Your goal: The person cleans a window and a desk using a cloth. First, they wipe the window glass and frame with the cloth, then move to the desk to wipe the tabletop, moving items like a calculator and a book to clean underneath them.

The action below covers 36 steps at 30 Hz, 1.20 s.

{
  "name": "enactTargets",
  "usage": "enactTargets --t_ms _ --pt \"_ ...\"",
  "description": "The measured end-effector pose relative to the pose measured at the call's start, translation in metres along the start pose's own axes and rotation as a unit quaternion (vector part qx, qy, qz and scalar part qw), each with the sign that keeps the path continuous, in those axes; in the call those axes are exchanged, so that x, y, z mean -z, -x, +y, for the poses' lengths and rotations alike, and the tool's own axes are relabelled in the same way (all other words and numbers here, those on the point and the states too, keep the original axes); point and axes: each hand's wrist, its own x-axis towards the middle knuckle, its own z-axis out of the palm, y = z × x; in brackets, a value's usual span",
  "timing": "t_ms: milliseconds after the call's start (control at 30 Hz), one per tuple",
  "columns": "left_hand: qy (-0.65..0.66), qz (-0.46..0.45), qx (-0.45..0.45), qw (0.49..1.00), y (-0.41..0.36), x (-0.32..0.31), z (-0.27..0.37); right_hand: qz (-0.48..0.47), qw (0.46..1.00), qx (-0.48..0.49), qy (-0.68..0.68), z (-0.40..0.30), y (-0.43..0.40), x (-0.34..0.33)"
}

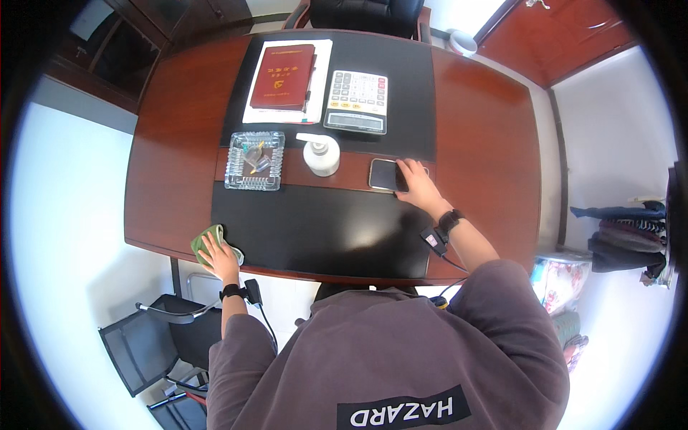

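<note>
My left hand point(219, 257) lies with fingers spread on a folded green cloth point(200, 245) at the desk's near left edge. My right hand point(418, 185) has its fingers over the right end of a dark-screened smartphone point(384, 175), which lies on the wooden strip of the desk point(484, 134). Left of the phone stands a white pump bottle point(322, 157). A glass ashtray point(231, 180) farther left holds small clear objects with coloured tips. Both wrists wear black straps with a small cabled box.
Behind the bottle lie a calculator point(357, 99) and a red booklet point(282, 78) on white papers point(252, 115). A black office chair point(365, 13) stands beyond the desk. Black mesh chairs point(140, 344) are at the lower left. Clothes point(626, 242) hang at right.
</note>
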Motion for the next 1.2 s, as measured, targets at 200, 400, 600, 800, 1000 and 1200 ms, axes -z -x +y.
enactTargets --t_ms 200,400,600,800,1000,1200 --pt "0.024 0.001 0.025 0.999 -0.023 0.001 -0.024 -0.013 1.000 -0.024 -0.002 -0.009 -0.004 -0.005" --pt "-0.011 -0.027 -0.001 1.000 -0.040 -0.001 -0.035 -0.007 0.999 -0.036 0.005 -0.007 -0.008 -0.011" --pt "-0.015 -0.018 -0.033 0.999 -0.045 -0.003 -0.043 -0.028 0.996 -0.083 0.021 -0.012 -0.002 -0.018" --pt "-0.015 0.018 -0.083 0.996 -0.050 -0.004 -0.046 0.016 0.993 -0.090 0.072 -0.014 0.005 -0.028" --pt "-0.035 0.070 -0.186 0.979 -0.048 0.004 -0.042 0.130 0.981 -0.130 0.067 -0.064 0.045 -0.051" --pt "-0.004 0.089 -0.349 0.933 -0.055 0.009 -0.045 0.081 0.985 -0.143 0.051 -0.132 0.097 -0.082"
